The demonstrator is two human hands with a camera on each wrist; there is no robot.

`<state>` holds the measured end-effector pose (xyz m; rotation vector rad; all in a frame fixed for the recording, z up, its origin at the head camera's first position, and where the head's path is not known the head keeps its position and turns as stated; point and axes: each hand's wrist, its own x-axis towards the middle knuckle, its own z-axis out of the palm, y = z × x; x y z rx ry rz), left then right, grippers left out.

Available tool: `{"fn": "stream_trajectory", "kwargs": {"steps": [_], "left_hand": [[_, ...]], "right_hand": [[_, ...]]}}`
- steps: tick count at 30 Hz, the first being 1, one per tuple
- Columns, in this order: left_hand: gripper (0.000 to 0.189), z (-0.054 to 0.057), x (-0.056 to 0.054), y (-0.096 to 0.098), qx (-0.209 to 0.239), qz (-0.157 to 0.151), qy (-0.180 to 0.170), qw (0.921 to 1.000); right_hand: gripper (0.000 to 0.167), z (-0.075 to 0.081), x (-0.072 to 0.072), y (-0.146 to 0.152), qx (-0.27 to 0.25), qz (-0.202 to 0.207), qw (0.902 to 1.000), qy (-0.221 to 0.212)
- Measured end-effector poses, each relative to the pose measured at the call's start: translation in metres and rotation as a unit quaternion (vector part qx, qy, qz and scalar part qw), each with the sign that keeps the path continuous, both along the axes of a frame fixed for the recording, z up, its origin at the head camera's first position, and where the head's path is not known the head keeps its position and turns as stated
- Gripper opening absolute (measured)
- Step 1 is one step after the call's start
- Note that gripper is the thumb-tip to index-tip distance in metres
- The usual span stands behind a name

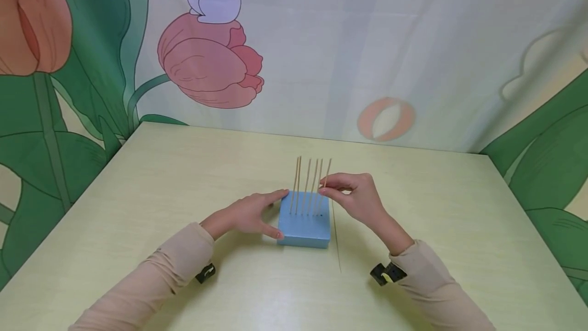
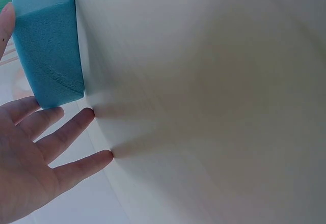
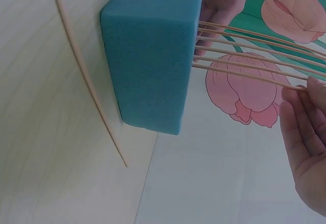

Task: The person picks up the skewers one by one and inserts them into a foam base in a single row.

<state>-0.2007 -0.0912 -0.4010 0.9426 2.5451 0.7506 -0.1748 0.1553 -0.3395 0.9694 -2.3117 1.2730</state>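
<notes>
A light-blue foam block (image 1: 304,229) sits on the table, with a row of several thin wooden sticks (image 1: 309,188) standing in its top. My right hand (image 1: 358,198) pinches the rightmost stick (image 3: 244,75) between thumb and fingertips, partway up its length. That stick's lower end meets the block's top beside the others. At the block's left side, my left hand (image 1: 250,213) spreads its fingers. Its thumb touches the front left corner and its index finger reaches the back left corner. In the left wrist view, the lower fingertips (image 2: 104,155) rest on the table.
One loose wooden stick (image 1: 337,239) lies on the table just right of the block. The pale table (image 1: 184,167) extends around both arms. Behind it hangs a printed curtain (image 1: 312,65) with flowers. Each sleeve carries a black wrist device (image 1: 388,273).
</notes>
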Motion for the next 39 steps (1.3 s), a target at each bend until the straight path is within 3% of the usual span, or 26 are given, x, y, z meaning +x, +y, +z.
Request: {"fn": "stream_trajectory", "kwargs": {"steps": [4,12,22,29,39], "left_hand": [[0.097,-0.002,0.000,0.000,-0.002,0.000,0.002,1.0000],[0.098,-0.002,0.001,-0.001,-0.003,0.002,-0.004,1.0000],[0.098,0.000,0.000,-0.001,-0.003,0.000,-0.005,1.0000],[0.098,-0.001,0.000,-0.001,-0.004,0.001,-0.004,1.0000],[0.098,-0.001,-0.001,-0.001,-0.010,-0.001,-0.003,0.9999]], "right_hand": [[0.019,-0.018,-0.012,0.012,0.013,0.005,0.9989,-0.046],[0.032,-0.023,-0.018,0.029,0.031,-0.030,0.9890,-0.142],[0.035,-0.042,-0.037,0.043,0.072,-0.045,0.9766,-0.198],[0.040,-0.059,-0.053,0.048,0.082,-0.040,0.9604,-0.263],[0.058,-0.071,-0.068,0.051,0.188,-0.024,0.9431,-0.273]]}}
